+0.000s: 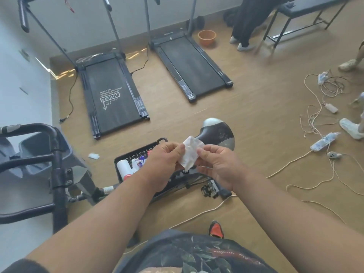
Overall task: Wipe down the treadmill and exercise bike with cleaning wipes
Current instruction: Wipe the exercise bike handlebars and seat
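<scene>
I pinch the white wipe (189, 153) between my left hand (165, 164) and right hand (218, 166), above the black tray (136, 152); my arms hide the tray's near edge; the labels inside are unreadable.

Wipe (190, 153): lower edges covered by fingers of left hand (164, 160) and right hand (216, 166). Black tray (137, 149): near side hidden behind left forearm; labels on contents too small to read. Exercise bike (49, 166) at 9 o'clock, cut by left edge. Treadmill (112, 95) at 11 o'clock: console cropped at top; belt print illegible. Standing person (248, 22) at 1 o'clock cut off above the legs.
</scene>
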